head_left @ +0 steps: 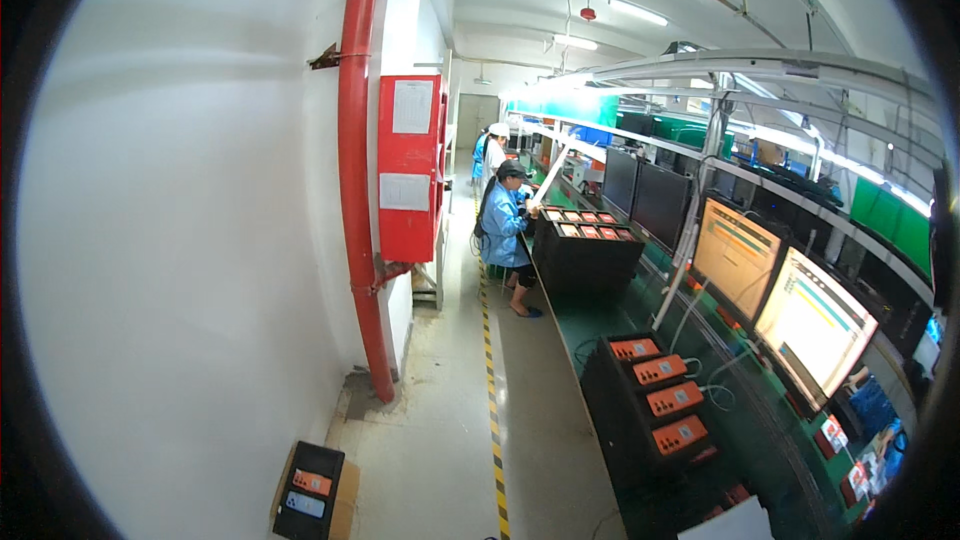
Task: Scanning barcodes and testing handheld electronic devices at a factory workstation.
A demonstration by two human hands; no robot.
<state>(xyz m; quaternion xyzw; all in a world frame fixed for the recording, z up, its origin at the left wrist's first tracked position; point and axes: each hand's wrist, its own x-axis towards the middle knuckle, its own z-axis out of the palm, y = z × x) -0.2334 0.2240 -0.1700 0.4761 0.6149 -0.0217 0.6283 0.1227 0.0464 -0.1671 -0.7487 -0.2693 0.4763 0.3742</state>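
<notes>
Neither my left hand nor my right hand shows in the head view. Nearest on the green workbench (577, 312) stands a black rack (612, 395) with several orange box-shaped devices (675, 398) set in a row. White cables (718, 392) run from some of them. Beyond it, a larger black case (590, 260) holds more orange-and-white units (590, 231). Two lit monitors, one orange-toned (738, 258) and one mostly white (815, 325), are mounted over the right side of the bench.
A floor aisle (445, 420) with a yellow-black stripe (490, 370) runs along the bench. A red pipe (358, 140) and red cabinet (408, 230) line the left wall. A black tray (308, 490) lies on the floor. A blue-coated person (500, 225) sits farther along; others are beyond.
</notes>
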